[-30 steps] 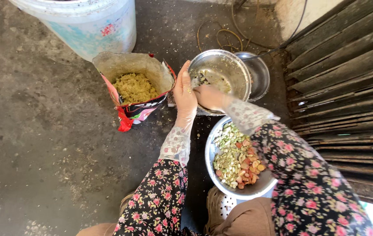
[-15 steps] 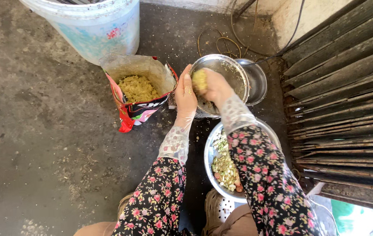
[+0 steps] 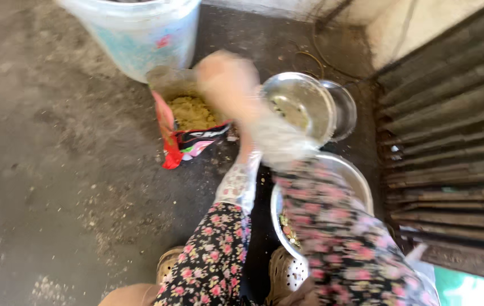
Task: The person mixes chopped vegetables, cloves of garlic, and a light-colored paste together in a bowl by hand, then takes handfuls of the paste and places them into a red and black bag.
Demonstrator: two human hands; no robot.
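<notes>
Right hand [image 3: 227, 85] is showing as a motion-blurred patch, hovering over the mouth of the open red bag [image 3: 188, 127]. Can't tell its grip: fingers are smeared, so whether it is apart, together or clamped on something is not readable. The right arm in its floral sleeve is crossing over the frame from lower right.

Left hand: can't pick it out cleanly. Only the lace cuff and floral sleeve are showing below the right hand, running up toward the bag's right edge. Grip state unreadable there too.

Directly under the right hand: the bag is sitting open on the concrete floor [image 3: 55, 170], holding a yellow crumbly mix [image 3: 192, 112]. Its rim is folded outward.

Just right of the hand: a steel bowl [image 3: 301, 105], tilted toward the camera, with a little residue inside. A second smaller steel bowl [image 3: 345, 107] is nested behind it, touching its far right edge.

Below and right of the hand, toward the person: a large steel basin [image 3: 355, 178], mostly covered by the blurred sleeve, with some chopped bits showing at its left inner edge.

Above and left of the hand: a pale plastic bucket [image 3: 137, 37], standing right behind the bag.

Far right: dark corrugated sheeting [image 3: 451, 130].
</notes>
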